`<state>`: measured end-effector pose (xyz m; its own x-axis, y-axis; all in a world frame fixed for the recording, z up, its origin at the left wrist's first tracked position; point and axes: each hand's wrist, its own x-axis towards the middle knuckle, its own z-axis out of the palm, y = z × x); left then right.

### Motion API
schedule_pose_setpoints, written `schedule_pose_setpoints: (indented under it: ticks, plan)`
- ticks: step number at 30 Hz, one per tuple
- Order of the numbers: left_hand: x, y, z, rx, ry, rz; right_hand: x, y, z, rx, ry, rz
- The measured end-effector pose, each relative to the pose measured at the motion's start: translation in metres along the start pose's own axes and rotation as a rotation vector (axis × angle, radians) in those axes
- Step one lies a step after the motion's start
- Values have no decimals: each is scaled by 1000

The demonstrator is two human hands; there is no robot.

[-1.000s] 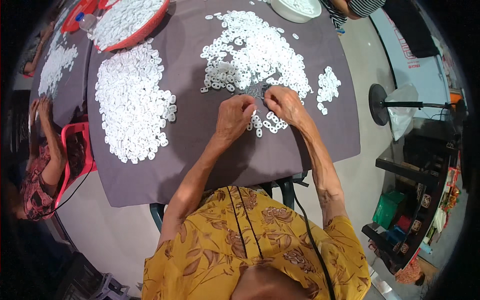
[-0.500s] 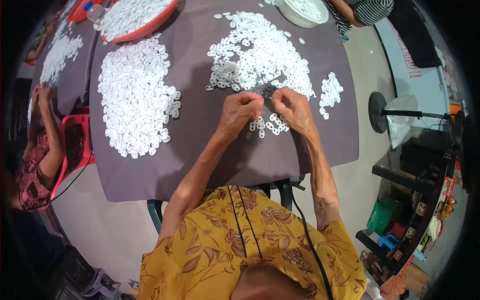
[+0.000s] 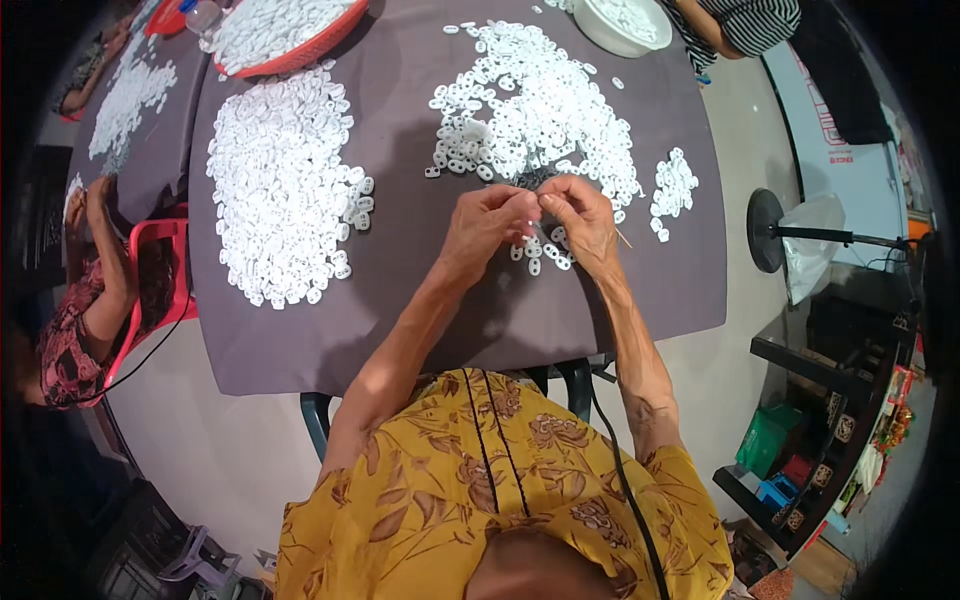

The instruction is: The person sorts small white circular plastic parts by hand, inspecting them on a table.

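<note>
Over the table my left hand and my right hand meet, fingertips nearly touching. Both are closed in a pinch. What they pinch is too small to make out; a bit of white shows under the left fingers. A thin light-coloured stick pokes out beside my right hand. Just past my fingertips lies a small heap of dark, thin pieces. Behind it spreads a big pile of small white oval pieces with two holes. Several more such ovals lie under my hands, partly covered by them.
A dense pile of white pieces covers the table's left, below a red basket full of them. A smaller group sits at right. A white bowl stands far right, near a person's striped sleeve. Another person works at left.
My hands have come closer together, and the fingertips now nearly meet. The right hand has turned inward. The whole view has shifted slightly, moving the table a little to the right.
</note>
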<state>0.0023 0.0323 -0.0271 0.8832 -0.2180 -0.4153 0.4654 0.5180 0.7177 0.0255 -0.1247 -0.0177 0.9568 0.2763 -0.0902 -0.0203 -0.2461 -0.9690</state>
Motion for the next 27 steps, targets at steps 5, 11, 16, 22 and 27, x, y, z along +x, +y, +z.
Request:
schedule_pose_setpoints:
  ticks: [5,11,16,22,27]
  plan:
    - [4,16,-60,1110,625,774,1,8,1,-2,33,-51]
    - [8,14,-67,1520,748,801,-3,-1,4,-133,23,-57]
    - [7,12,-58,1229,594,814,-3,-3,0,-68,45,-8]
    - [-7,27,9,277,102,372,5,-41,-10,109,36,-127]
    - [-9,31,37,75,-80,324,1,-54,-22,-1,57,-116]
